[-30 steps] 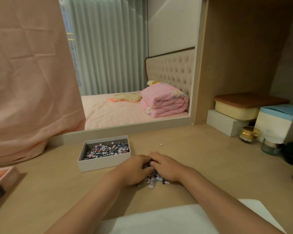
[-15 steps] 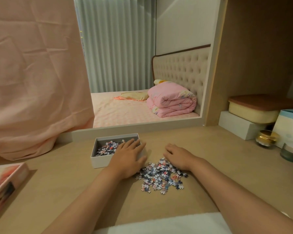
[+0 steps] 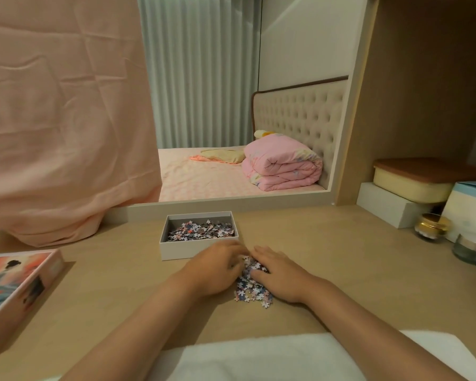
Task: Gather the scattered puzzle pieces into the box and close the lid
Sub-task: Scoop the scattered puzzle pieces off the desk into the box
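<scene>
A white open box (image 3: 176,250) stands on the wooden desk with many small puzzle pieces (image 3: 201,231) inside. Just in front of its right corner lies a heap of loose pieces (image 3: 252,287). My left hand (image 3: 215,268) and my right hand (image 3: 278,274) press against that heap from either side, palms down, fingers curled over the pieces. The box lid (image 3: 17,292), printed with a colourful picture, lies at the left edge of the desk, apart from the box.
A pink cloth (image 3: 66,119) hangs at the back left. At the right stand white boxes (image 3: 390,207), a cream container (image 3: 412,185), a gold-lidded jar (image 3: 432,225) and a glass jar (image 3: 467,248). A white cloth (image 3: 259,358) lies at the near edge.
Half a second ago my hands were apart and the pieces spread flat, with the left hand at the box. Now both hands have closed in and pushed the pieces into a tight heap.
</scene>
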Demonstrator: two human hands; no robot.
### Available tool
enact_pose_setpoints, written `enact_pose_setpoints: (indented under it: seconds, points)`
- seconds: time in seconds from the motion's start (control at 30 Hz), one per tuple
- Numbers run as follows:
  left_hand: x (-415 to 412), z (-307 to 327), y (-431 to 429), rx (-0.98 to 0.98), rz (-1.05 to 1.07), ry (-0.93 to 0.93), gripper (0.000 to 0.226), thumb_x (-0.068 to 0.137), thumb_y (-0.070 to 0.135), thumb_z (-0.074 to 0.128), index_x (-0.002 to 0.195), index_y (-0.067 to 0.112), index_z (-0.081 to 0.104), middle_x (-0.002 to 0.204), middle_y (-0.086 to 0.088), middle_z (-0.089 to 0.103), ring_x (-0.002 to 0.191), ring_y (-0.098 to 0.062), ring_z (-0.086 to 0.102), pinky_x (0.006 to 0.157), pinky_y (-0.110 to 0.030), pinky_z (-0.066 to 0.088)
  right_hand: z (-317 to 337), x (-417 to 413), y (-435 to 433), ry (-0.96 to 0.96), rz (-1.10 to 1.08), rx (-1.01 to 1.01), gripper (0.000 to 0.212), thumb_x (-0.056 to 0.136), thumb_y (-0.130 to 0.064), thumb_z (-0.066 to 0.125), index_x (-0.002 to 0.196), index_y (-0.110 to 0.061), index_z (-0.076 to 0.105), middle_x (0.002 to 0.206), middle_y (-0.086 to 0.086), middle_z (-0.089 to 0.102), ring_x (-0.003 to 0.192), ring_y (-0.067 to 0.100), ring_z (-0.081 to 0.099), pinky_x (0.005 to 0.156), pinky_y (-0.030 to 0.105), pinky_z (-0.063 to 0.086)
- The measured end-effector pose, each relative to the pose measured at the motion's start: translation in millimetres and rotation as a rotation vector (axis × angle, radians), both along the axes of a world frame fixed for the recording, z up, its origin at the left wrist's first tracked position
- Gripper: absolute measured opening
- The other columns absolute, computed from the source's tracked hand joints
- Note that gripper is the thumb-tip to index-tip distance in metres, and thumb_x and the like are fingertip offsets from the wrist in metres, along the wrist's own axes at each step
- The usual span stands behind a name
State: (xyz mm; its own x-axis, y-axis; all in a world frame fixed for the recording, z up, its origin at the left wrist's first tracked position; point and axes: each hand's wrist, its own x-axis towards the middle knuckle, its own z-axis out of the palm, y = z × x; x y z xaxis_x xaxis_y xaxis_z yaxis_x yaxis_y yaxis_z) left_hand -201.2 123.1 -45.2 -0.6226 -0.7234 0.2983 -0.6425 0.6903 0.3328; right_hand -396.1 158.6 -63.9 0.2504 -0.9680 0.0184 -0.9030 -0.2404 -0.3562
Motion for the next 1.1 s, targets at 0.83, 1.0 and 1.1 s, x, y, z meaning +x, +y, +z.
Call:
enact_pose_setpoints:
  seconds: [0.83,1.0,1.1]
  points:
    - [88,-19,-17,-0.124,0.313,0.014,0.060,0.096,0.051,0.041,0.151,0.031,0.030,0.159,0.005,0.027,0.145,-0.018,0.020,0.118,-0.032,0.012,35,76,-26,-0.125,-0.004,-0.294,0.044,0.103,-0.029,0.042,0.147,-0.026,0.044,0.153,-0.008,0.038,0.142,0.012,0.028,0.114,0.028,0.020]
    - [78,-19,-7,-0.158,0.305,-0.042,0.062,0.098,0.056,0.035,0.154,0.035,0.017,0.162,0.008,0.014,0.149,-0.012,0.008,0.119,-0.033,0.000,35,63,-25,-0.007,0.031,-0.139,0.053,0.105,-0.039,0.035,0.155,-0.026,0.025,0.163,-0.007,0.017,0.150,0.009,0.008,0.120,0.030,0.006]
    - [70,-11,3,-0.271,0.270,-0.010,0.062,0.093,0.060,0.028,0.151,0.036,0.028,0.159,0.009,0.023,0.148,-0.012,0.011,0.117,-0.032,0.000,38,54,-8,-0.023,0.004,-0.171,0.056,0.104,-0.041,0.036,0.156,-0.029,0.020,0.164,-0.009,0.008,0.151,0.008,0.002,0.121,0.032,0.005]
